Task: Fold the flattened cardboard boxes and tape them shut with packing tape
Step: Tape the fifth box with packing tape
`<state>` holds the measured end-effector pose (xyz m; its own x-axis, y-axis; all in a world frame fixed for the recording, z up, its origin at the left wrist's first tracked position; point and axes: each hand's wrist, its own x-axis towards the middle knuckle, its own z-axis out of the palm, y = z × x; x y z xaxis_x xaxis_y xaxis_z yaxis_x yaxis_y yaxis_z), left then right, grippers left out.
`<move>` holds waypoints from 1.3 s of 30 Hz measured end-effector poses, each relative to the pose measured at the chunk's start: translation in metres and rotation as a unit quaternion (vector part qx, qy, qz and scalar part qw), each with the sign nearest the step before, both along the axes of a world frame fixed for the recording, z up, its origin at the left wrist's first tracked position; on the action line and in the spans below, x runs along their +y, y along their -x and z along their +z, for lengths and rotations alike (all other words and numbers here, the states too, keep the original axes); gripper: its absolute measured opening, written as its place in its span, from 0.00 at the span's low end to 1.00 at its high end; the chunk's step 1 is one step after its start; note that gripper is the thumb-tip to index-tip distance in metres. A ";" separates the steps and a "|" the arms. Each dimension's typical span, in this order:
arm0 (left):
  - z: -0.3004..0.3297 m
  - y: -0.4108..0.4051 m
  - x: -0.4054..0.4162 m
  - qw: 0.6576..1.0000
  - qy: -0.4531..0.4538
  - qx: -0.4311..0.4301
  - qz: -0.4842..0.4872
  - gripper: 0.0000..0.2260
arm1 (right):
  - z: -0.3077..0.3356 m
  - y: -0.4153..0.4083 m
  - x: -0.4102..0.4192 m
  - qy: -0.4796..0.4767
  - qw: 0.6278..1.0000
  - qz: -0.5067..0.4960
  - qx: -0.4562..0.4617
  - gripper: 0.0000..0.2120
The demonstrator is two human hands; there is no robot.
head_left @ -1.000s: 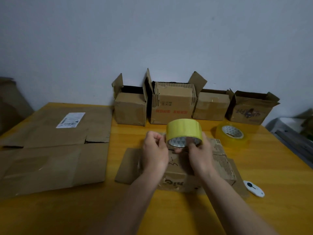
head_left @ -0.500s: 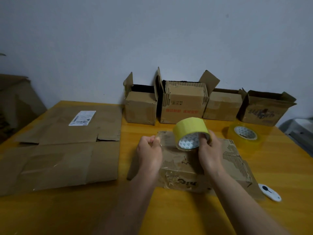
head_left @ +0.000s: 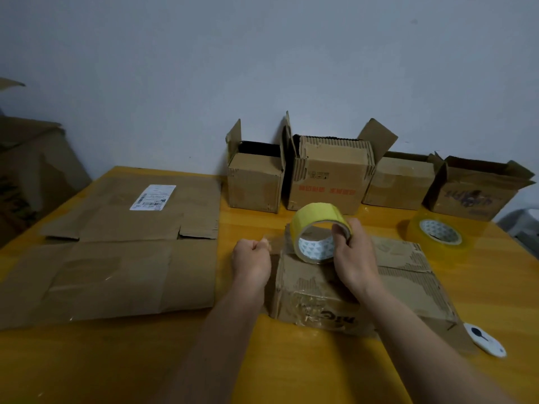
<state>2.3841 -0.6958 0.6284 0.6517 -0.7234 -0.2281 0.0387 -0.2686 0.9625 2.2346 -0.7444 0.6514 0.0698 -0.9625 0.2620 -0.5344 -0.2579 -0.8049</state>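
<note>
A folded brown cardboard box [head_left: 399,284] with torn flaps lies in front of me on the yellow table [head_left: 291,368]. My right hand [head_left: 351,258] grips a yellow roll of packing tape [head_left: 316,221] just above the box's top, with the thumb inside the core. My left hand [head_left: 252,258] pinches the clear tape end to the left of the roll, at the box's left edge. A short strip of tape stretches between the two hands.
A large flattened box [head_left: 116,252] with a white label lies at the left. Several open small boxes [head_left: 326,176] line the wall. A second tape roll [head_left: 439,234] sits at the right, a small white object [head_left: 484,341] at the front right.
My left hand has drawn the tape end further left from the roll. The roll has sunk closer to the box top. The camera has shifted, so everything appears further right.
</note>
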 end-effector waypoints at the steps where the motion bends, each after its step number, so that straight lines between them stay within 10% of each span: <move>1: 0.000 -0.004 0.001 1.000 -0.008 -0.003 0.010 0.09 | -0.001 0.001 0.000 -0.005 1.000 -0.005 -0.003 0.03; 10: -0.014 -0.008 -0.004 0.990 -0.035 0.127 -0.042 0.08 | 0.001 0.007 0.001 -0.004 1.000 0.002 0.001 0.02; 16: -0.022 0.004 -0.005 0.987 -0.089 -0.008 -0.133 0.03 | 0.000 0.008 0.002 -0.014 1.000 0.005 0.010 0.06; 20: -0.016 0.011 0.002 0.990 0.102 -0.076 -0.062 0.15 | 0.000 0.011 0.004 -0.032 0.999 0.011 0.009 0.10; 24: -0.012 0.027 0.010 0.947 0.229 -0.004 -0.224 0.20 | -0.001 0.012 0.003 -0.019 1.000 0.006 0.014 0.06; 31: -0.011 0.019 0.006 0.844 -0.020 -0.389 -0.368 0.65 | -0.003 0.015 -0.002 -0.032 0.999 -0.008 -0.015 0.05; 39: 0.002 0.024 0.009 0.783 -0.085 -0.483 -0.383 0.62 | 0.012 0.058 -0.007 0.037 0.996 -0.010 0.080 0.14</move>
